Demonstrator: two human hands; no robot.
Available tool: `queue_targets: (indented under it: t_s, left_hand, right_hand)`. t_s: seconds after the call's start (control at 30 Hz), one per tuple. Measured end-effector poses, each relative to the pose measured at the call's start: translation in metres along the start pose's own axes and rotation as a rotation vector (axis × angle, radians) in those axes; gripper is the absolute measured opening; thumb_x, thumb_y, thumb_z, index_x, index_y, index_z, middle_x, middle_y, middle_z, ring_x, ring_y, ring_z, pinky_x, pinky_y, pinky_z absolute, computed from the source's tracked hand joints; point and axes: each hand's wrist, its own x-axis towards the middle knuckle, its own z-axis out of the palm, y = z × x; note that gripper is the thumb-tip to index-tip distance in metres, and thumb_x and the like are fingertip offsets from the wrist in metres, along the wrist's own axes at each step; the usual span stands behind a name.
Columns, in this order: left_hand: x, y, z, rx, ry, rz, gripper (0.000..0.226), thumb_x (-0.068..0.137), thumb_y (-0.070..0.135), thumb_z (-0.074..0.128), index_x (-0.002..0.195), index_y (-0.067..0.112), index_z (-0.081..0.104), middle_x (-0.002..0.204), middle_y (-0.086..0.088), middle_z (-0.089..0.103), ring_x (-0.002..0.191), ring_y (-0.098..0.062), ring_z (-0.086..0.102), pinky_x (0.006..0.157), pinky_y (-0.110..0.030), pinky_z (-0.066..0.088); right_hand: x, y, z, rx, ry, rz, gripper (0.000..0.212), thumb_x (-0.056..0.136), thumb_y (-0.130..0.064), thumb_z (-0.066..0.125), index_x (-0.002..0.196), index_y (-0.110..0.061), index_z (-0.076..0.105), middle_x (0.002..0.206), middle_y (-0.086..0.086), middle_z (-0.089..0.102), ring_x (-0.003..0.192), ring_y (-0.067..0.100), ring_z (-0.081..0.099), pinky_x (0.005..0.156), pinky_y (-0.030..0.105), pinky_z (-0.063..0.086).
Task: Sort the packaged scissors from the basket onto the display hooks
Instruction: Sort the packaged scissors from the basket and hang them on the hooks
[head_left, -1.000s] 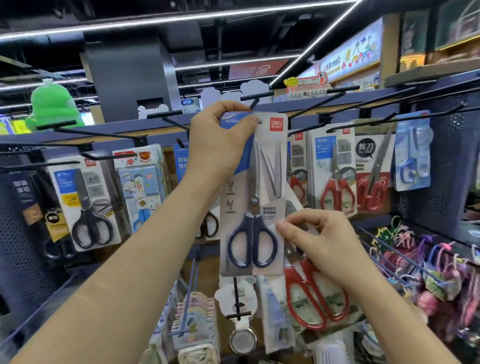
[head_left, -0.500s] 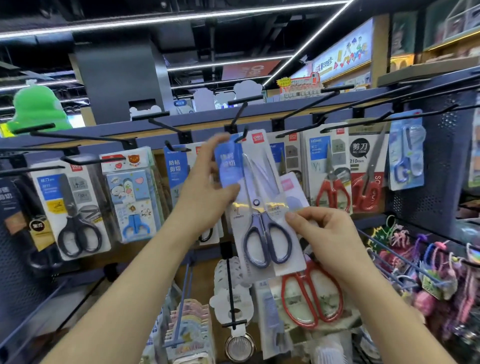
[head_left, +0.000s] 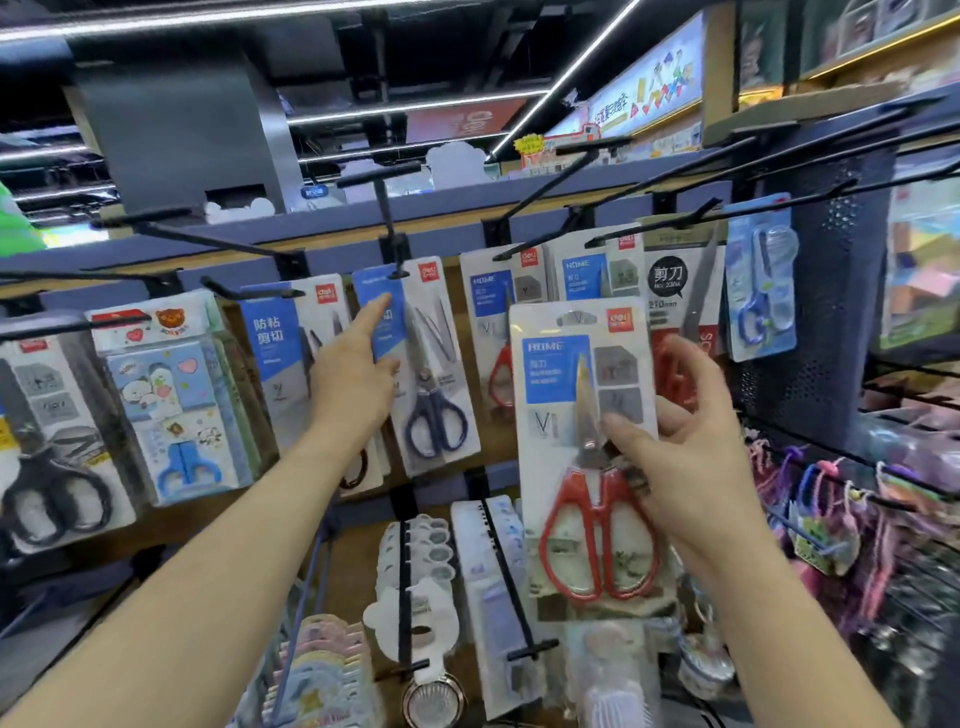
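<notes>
the blue-handled scissors pack (head_left: 441, 364) hung from the centre hook (head_left: 387, 223) of the rack, its hang hole over the hook's tip and the card tilted a little, lower end swung to the right. the left hand (head_left: 358, 364) reached up just left of that pack, grasping nothing; its forefinger (head_left: 376, 312) was straight, the tip on the pack's blue label near the top. whether the other fingers touched the card could not be told.

right of and lower than the hung pack, the right hand (head_left: 685, 447) gripped the red-handled scissors pack (head_left: 582, 441), off any hook and held upright in front of the rack. the thumb (head_left: 623, 431) pressed on the front of the card beside the blades, and the fingers curled round its right edge from behind.

behind that held pack, right of the blue-handled one, more red-handled packs (head_left: 493, 332) hung in the same row, then a pack with a black round label (head_left: 670, 280), and furthest right a small blue scissors pack (head_left: 761, 280). just left of the blue-handled pack hung a blue-labelled pack (head_left: 291, 338), then a cartoon-printed pack (head_left: 171, 395), and furthest left a black-handled scissors pack (head_left: 52, 457). below the blue-handled pack, white packs (head_left: 415, 545) sat on lower hooks.
</notes>
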Motion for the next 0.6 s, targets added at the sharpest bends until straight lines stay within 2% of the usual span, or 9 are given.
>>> queue_targets:
  t_s: [0.07, 0.1, 0.17, 0.23, 0.3, 0.33, 0.4, 0.47, 0.6]
  left_hand:
    - [0.001, -0.002, 0.002, 0.06, -0.007, 0.024, 0.067, 0.093, 0.006, 0.061, 0.148, 0.036, 0.037, 0.108, -0.016, 0.067, 0.07, -0.017, 0.056, 0.073, -0.033, 0.049]
    - [0.0, -0.001, 0.002, 0.101, -0.007, 0.039, 0.067, 0.092, 0.005, 0.06, 0.148, 0.035, 0.038, 0.107, -0.015, 0.067, 0.076, -0.022, 0.06, 0.076, -0.037, 0.052]
    - [-0.007, 0.005, -0.003, 0.194, 0.011, 0.07, 0.065, 0.091, 0.004, 0.057, 0.148, 0.03, 0.039, 0.116, -0.014, 0.064, 0.097, -0.031, 0.062, 0.086, -0.043, 0.05]
    - [-0.021, 0.018, -0.012, 0.222, 0.087, 0.113, 0.053, 0.094, 0.008, 0.054, 0.144, 0.024, 0.045, 0.132, -0.009, 0.056, 0.117, -0.028, 0.054, 0.096, -0.04, 0.044]
    - [-0.039, 0.04, -0.025, -0.029, 0.091, 0.119, 0.034, 0.1, 0.018, 0.051, 0.132, 0.024, 0.057, 0.13, 0.001, 0.059, 0.117, -0.015, 0.055, 0.095, -0.027, 0.044]
    - [-0.048, 0.054, -0.032, -0.303, 0.003, 0.072, 0.026, 0.101, 0.023, 0.05, 0.123, 0.026, 0.063, 0.119, 0.006, 0.066, 0.109, -0.01, 0.06, 0.091, -0.025, 0.049]
    - [-0.061, 0.084, -0.043, -0.796, -0.24, -0.035, 0.019, 0.096, 0.032, 0.054, 0.109, 0.028, 0.068, 0.098, 0.008, 0.074, 0.094, -0.009, 0.069, 0.078, -0.03, 0.06]
    - [-0.065, 0.1, -0.044, -0.859, -0.329, -0.027, 0.02, 0.083, 0.032, 0.066, 0.101, 0.024, 0.07, 0.096, 0.004, 0.076, 0.092, -0.011, 0.072, 0.072, -0.029, 0.061]
    - [-0.063, 0.122, -0.042, -0.835, -0.248, -0.011, 0.007, 0.081, 0.014, 0.076, 0.085, 0.016, 0.071, 0.088, 0.001, 0.076, 0.079, -0.013, 0.074, 0.064, -0.025, 0.06]
  right_hand:
    - [0.003, 0.001, -0.001, 0.036, -0.005, 0.049, 0.046, 0.088, 0.006, 0.067, 0.123, -0.022, 0.058, 0.092, -0.001, 0.079, 0.086, 0.015, 0.075, 0.077, 0.038, 0.056]
    - [0.003, 0.001, -0.002, 0.051, -0.012, 0.066, 0.035, 0.087, 0.005, 0.067, 0.112, -0.019, 0.065, 0.089, 0.0, 0.079, 0.083, 0.015, 0.075, 0.076, 0.037, 0.056]
    - [0.003, 0.002, -0.003, 0.082, -0.032, 0.093, 0.023, 0.087, 0.002, 0.068, 0.099, -0.017, 0.069, 0.088, 0.003, 0.079, 0.08, 0.017, 0.075, 0.075, 0.037, 0.056]
    - [0.003, 0.004, -0.004, 0.125, -0.055, 0.111, 0.019, 0.085, -0.001, 0.07, 0.098, -0.015, 0.071, 0.089, 0.007, 0.079, 0.082, 0.021, 0.075, 0.077, 0.039, 0.057]
    - [0.002, 0.005, -0.003, 0.146, -0.08, 0.115, 0.019, 0.084, -0.002, 0.07, 0.1, -0.013, 0.071, 0.09, 0.009, 0.078, 0.082, 0.023, 0.075, 0.079, 0.042, 0.057]
    - [0.002, 0.005, -0.003, 0.149, -0.092, 0.112, 0.019, 0.084, -0.002, 0.07, 0.1, -0.012, 0.071, 0.09, 0.01, 0.078, 0.081, 0.023, 0.075, 0.079, 0.043, 0.057]
    - [0.001, 0.004, -0.001, 0.149, -0.12, 0.092, 0.021, 0.081, -0.003, 0.071, 0.101, -0.011, 0.072, 0.09, 0.01, 0.078, 0.081, 0.022, 0.074, 0.08, 0.043, 0.057]
    - [-0.001, 0.002, 0.002, 0.151, -0.162, 0.056, 0.024, 0.076, -0.009, 0.073, 0.1, -0.013, 0.072, 0.09, 0.009, 0.078, 0.081, 0.02, 0.075, 0.077, 0.039, 0.059]
    - [-0.003, 0.0, 0.003, 0.179, -0.189, -0.011, 0.023, 0.076, -0.02, 0.069, 0.099, -0.015, 0.072, 0.088, 0.005, 0.078, 0.077, 0.012, 0.072, 0.066, 0.023, 0.057]
